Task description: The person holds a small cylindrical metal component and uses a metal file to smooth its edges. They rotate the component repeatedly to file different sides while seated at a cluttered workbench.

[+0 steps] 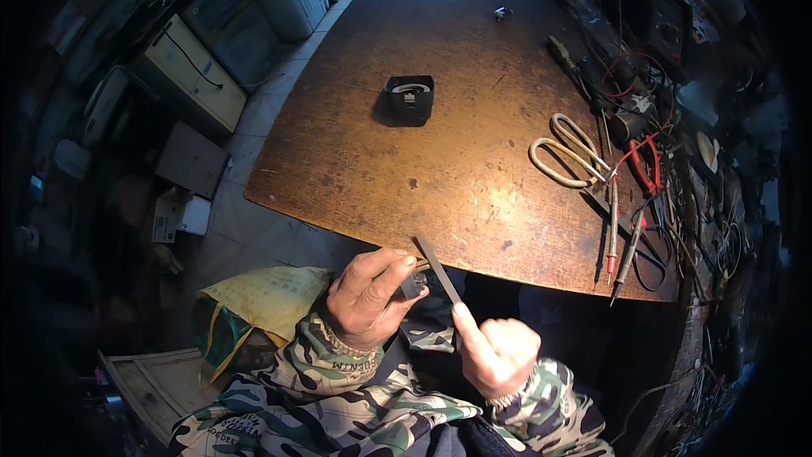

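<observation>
My left hand [370, 294] is closed around a small dark part [414, 286], mostly hidden by the fingers, just off the table's front edge. My right hand [497, 347] grips a flat grey metal file [438, 269], its index finger stretched along it. The file slants up and to the left, its far end over the table edge and its side close beside the small part. Whether file and part touch, I cannot tell. Farther off on the wooden table [338, 144] stands a black open housing [410, 101] with a pale ring-shaped piece inside.
Scissors with pale handles [565, 152], red-handled pliers [646, 165] and two test probes [612, 233] lie at the table's right. Tangled wires [668, 101] crowd that side. A small metallic piece [502, 13] lies far back. At my left is a yellow bag [264, 296].
</observation>
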Available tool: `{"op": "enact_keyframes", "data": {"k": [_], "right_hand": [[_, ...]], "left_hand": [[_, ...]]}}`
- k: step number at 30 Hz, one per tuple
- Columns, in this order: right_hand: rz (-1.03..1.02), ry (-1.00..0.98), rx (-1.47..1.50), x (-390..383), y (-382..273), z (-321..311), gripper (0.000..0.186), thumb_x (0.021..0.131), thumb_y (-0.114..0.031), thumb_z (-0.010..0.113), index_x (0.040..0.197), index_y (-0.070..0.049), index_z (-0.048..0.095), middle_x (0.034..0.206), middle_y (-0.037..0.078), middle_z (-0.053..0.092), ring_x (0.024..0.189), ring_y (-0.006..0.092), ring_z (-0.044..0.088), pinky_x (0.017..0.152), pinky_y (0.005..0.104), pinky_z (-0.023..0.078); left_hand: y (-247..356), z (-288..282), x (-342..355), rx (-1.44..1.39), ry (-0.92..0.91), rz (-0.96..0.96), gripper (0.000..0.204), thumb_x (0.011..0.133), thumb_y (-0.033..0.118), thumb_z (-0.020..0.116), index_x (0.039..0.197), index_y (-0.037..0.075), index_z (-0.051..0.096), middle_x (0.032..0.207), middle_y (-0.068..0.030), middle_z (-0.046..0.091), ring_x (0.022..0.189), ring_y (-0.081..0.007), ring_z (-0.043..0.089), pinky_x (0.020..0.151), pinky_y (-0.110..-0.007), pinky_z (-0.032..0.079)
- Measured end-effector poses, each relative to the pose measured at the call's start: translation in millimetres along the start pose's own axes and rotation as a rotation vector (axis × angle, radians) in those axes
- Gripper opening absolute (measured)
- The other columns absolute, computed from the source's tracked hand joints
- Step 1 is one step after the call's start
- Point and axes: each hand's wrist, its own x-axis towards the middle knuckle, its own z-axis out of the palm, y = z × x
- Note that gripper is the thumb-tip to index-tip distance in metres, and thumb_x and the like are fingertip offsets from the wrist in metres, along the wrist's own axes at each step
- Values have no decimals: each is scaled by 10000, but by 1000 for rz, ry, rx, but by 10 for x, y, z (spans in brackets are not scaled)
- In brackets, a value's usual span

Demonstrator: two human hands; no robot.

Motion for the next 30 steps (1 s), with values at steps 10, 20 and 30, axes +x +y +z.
{"op": "enact_keyframes", "data": {"k": [10, 20, 30], "right_hand": [[14, 27, 93, 16, 13, 15, 569, 758, 44, 758, 1324, -6, 772, 613, -13, 407, 485, 151, 477, 480, 332, 401], [-84, -26, 80, 261, 45, 139, 618, 741, 52, 747, 1353, -31, 751, 623, -9, 364, 480, 174, 437, 472, 352, 370], [-86, -14, 125, 27, 128, -28, 607, 733, 60, 793, 1333, -28, 766, 601, -20, 368, 464, 161, 430, 462, 340, 360]], "left_hand": [[-11, -10, 10, -24, -14, -4, 702, 713, 46, 1013, 1356, 56, 732, 1255, -178, 703, 1029, -291, 757, 814, -358, 639], [19, -17, 7, 16, -10, -7, 697, 727, 40, 1005, 1365, 57, 725, 1247, -167, 697, 989, -283, 767, 808, -357, 639], [6, -20, -22, -17, -7, -47, 716, 699, 50, 1025, 1351, 51, 728, 1248, -180, 712, 1024, -278, 764, 847, -356, 654]]}}
